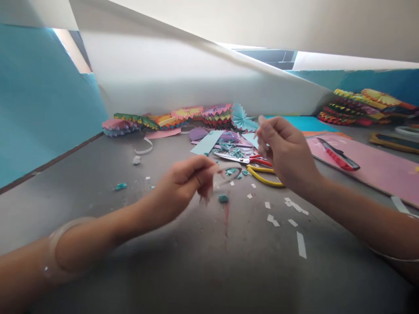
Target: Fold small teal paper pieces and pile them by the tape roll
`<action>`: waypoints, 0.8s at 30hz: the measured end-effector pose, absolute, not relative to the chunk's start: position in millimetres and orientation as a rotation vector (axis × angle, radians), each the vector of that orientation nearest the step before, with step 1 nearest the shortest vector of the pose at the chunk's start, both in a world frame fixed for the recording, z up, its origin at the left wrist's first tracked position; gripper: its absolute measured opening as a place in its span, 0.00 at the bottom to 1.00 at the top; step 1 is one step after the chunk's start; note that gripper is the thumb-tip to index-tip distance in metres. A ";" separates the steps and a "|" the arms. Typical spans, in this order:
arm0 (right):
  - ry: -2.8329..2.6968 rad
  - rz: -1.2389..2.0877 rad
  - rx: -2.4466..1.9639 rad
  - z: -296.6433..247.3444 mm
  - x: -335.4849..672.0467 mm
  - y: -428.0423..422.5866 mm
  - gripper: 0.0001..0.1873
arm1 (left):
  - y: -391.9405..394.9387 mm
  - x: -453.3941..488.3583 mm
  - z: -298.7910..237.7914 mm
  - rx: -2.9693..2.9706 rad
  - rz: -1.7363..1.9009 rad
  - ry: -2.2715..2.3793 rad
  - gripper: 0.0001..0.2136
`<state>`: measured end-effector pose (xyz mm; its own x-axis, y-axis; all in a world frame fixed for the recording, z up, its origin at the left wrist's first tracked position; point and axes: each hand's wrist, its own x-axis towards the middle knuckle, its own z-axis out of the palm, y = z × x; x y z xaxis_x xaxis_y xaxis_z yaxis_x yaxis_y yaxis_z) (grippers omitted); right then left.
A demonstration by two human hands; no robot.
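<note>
My left hand (pixel 185 183) pinches a thin pale strip (pixel 231 166), blurred, that curls out to the right from the fingertips. Raised on the right, my right hand (pixel 284 150) has its fingers closed together; whatever they hold is too small or blurred to make out. Below and between the hands lie scissors with red and yellow handles (pixel 265 175), their blades pointing left among teal paper scraps (pixel 235 150). A small teal scrap (pixel 223 199) is on the grey table (pixel 183 270) just under the strip.
Folded paper rosettes (pixel 186 114) line the back, with a light blue fan (pixel 242 118) beside them. More stacked rosettes (pixel 360 107) stand at right. A red utility knife (pixel 340 157) rests on a pink board (pixel 382 168). Small white paper bits (pixel 293 205) are scattered in front.
</note>
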<state>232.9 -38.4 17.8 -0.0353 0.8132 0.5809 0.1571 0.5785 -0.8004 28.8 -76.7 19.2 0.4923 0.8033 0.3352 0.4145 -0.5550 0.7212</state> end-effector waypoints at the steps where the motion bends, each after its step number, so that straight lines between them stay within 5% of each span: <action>1: -1.560 0.808 -0.845 16.4 233.1 -38.9 0.13 | -69.3 25.0 17.3 2.310 0.990 1.061 0.09; 5: -1.749 1.173 -0.772 1.2 227.1 -46.5 0.16 | -31.9 6.0 5.5 2.712 1.123 1.307 0.08; 9: -1.859 1.293 -0.812 -12.4 225.5 -48.4 0.22 | -13.9 -1.4 -3.4 2.825 0.770 1.392 0.12; 14: -1.897 1.332 -0.796 -14.3 229.7 -46.1 0.23 | -34.3 14.4 3.5 2.292 0.962 1.196 0.14; 19: -2.115 1.128 -0.779 -6.3 228.3 -51.8 0.23 | -49.0 26.1 8.8 1.659 1.013 1.017 0.12; 24: -2.406 0.732 -0.840 -4.4 221.6 -58.9 0.29 | -47.5 27.0 5.6 1.625 1.106 1.034 0.09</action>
<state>221.6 -58.9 -4.4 -0.6933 0.6712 0.2624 0.4112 0.6674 -0.6209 27.0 -47.5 5.6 0.2540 0.9430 0.2149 0.1503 -0.2580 0.9544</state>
